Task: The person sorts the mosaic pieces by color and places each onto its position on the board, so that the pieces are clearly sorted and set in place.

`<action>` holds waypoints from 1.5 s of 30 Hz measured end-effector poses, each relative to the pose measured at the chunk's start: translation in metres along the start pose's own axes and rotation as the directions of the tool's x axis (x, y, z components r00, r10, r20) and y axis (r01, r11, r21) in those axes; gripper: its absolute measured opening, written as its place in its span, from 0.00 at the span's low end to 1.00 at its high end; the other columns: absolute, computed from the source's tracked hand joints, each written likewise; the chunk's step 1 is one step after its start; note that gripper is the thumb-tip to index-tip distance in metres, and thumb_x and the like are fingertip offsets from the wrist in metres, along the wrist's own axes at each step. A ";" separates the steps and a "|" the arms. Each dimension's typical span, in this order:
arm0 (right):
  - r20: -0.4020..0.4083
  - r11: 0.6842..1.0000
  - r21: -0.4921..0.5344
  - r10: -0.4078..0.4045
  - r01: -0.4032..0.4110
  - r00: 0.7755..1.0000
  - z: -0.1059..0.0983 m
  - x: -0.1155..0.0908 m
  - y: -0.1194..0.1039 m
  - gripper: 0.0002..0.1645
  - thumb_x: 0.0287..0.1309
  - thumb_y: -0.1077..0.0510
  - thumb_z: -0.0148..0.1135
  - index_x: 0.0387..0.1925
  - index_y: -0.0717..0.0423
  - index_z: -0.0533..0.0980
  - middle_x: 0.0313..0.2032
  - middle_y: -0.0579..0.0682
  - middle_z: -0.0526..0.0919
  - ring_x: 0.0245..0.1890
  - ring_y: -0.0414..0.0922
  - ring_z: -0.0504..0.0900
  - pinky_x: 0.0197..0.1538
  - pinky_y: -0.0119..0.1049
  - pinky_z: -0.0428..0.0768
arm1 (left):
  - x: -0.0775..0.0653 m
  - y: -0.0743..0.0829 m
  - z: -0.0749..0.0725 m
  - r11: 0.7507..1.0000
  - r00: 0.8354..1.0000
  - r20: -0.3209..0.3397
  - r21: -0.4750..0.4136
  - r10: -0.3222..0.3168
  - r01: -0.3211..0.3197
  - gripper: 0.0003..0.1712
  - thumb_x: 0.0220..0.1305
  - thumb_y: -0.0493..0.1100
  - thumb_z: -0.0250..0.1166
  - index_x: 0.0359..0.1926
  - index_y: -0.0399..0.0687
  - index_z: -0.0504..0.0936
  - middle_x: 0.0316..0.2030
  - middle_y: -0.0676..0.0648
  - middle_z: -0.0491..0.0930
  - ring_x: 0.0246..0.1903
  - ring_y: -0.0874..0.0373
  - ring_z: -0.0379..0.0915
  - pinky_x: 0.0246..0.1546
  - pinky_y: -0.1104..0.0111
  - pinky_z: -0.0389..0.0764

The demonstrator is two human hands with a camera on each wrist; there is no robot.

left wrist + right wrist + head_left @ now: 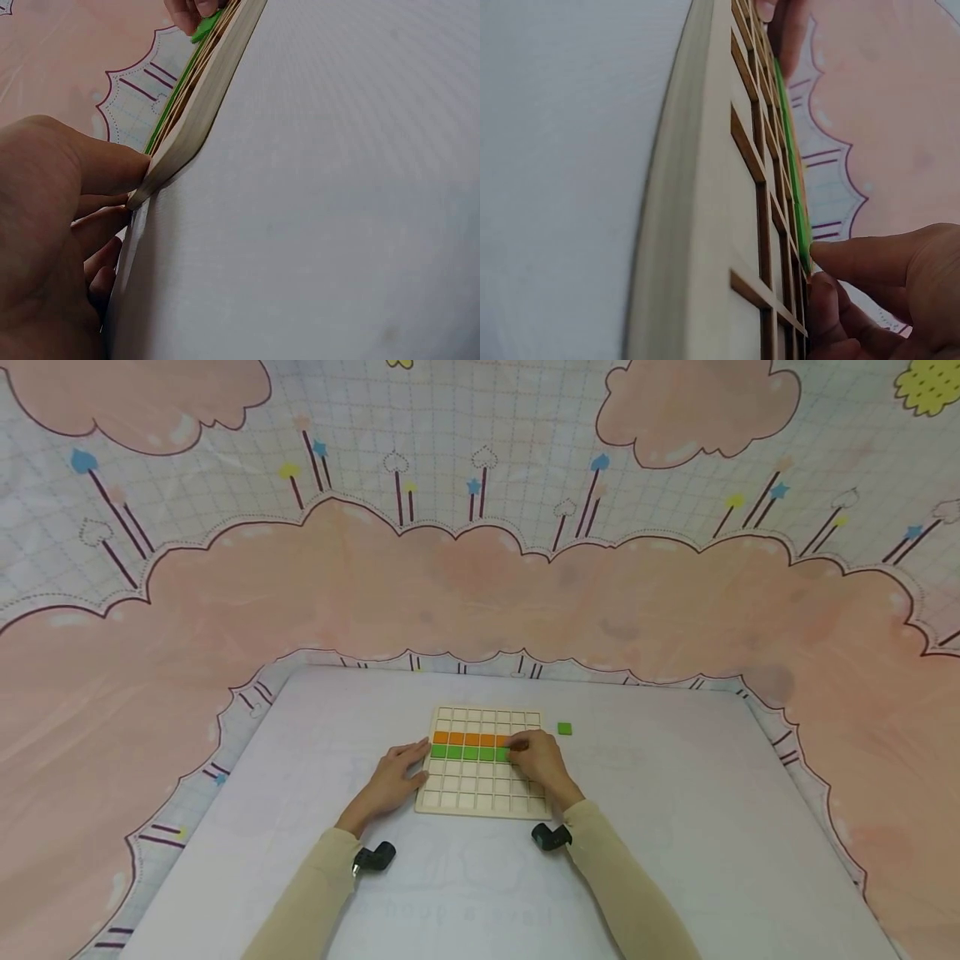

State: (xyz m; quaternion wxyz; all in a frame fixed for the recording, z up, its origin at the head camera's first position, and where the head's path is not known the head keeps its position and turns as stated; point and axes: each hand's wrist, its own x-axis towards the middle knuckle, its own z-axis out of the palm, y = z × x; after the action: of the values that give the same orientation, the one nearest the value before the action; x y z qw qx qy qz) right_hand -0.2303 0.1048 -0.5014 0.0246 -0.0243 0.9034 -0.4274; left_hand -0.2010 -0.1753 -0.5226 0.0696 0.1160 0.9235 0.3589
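Observation:
A pale wooden grid board (483,814) lies on the white table. Across it run a row of orange tiles (456,739) and, just nearer to me, a row of green tiles (456,752). My left hand (390,783) rests against the board's left edge, thumb and fingers spread apart. At the right end of the green row, my right hand (538,758) pinches a green tile (204,28), which looks slightly tilted in the left wrist view. In the right wrist view its fingertips (821,255) are right at the green row. This hand hides the right-hand cells of both rows.
One loose green tile (565,728) lies on the table (675,760) just right of the board's far corner. A printed curtain (480,593) with cloud shapes stands behind the table and along its sides. Black wrist cameras (375,857) sit on both sleeves.

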 end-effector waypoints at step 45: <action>-0.117 0.999 -0.026 0.028 -0.032 0.993 -0.078 0.021 0.045 0.18 0.59 0.58 0.64 0.51 0.59 0.81 0.50 0.61 0.82 0.44 0.54 0.83 0.40 0.37 0.81 | -0.003 0.004 -0.002 1.000 1.000 0.001 -0.014 -0.014 0.014 0.32 0.69 0.42 0.60 0.72 0.46 0.65 0.75 0.48 0.59 0.72 0.44 0.52 0.69 0.42 0.58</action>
State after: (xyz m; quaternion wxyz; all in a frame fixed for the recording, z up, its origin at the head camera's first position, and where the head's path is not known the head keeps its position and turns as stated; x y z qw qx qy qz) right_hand -0.2579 0.1922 -0.4873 -0.0223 0.0139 0.9094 -0.4151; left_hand -0.1982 -0.1746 -0.5187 0.0734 0.1090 0.9217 0.3650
